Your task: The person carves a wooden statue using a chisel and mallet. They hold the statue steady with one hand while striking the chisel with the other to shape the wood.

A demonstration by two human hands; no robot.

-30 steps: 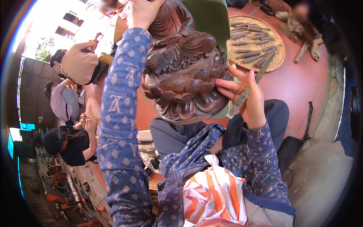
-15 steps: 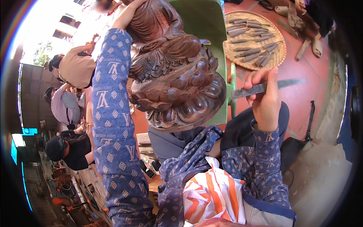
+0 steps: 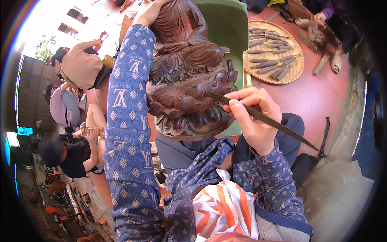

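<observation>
A dark brown carved wooden statue (image 3: 183, 60), a seated robed figure on a lotus-petal base, stands tilted in front of me. My left hand (image 3: 150, 13) grips its upper part at the top edge of the view, the fingertips partly cut off. In my right hand (image 3: 260, 119) is a long, thin, flat metal blade (image 3: 284, 130), pinched between thumb and fingers. One end of it meets the petals on the right side of the base; the other, tapering end sticks out toward the lower right.
Behind the statue is a green plastic chair (image 3: 231, 24). A round woven tray (image 3: 299, 74) on the red tiles holds several wood-handled tools (image 3: 268, 64). Several people sit at the left, among them one in black (image 3: 76, 159). A black strap bag (image 3: 304, 163) lies at right.
My right hand has moved left and turned the blade, bringing one end from beside the statue onto its base. My left hand stays on the statue, which appears farther right.
</observation>
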